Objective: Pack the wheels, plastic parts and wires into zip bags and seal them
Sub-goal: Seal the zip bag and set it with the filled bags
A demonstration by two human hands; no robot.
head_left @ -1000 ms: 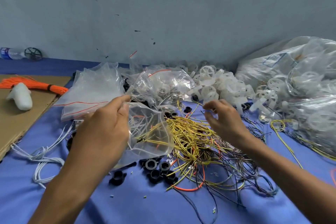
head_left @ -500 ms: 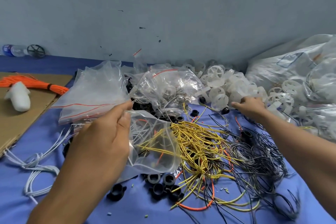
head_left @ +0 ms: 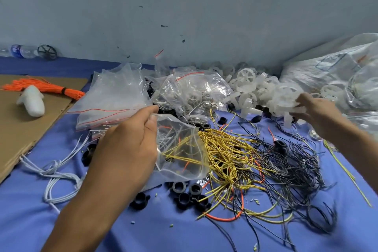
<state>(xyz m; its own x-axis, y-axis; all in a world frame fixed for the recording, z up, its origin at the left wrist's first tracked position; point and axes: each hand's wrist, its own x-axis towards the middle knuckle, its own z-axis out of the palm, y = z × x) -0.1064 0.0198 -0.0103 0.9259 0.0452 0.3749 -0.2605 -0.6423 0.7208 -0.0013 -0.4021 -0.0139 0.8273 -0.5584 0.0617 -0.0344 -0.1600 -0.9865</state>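
Left hand (head_left: 124,149) pinches open zip bag (head_left: 182,149); right hand (head_left: 319,114) grasps white wheels (head_left: 284,98); yellow wires (head_left: 225,149) between them.

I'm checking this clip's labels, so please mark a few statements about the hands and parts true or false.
1. The left hand pinches a clear zip bag. True.
2. The right hand is empty. False: it grips white wheels.
3. The orange wire bundle lies on the cardboard. True.
4. The black rings sit on the cardboard. False: they lie on the blue cloth.
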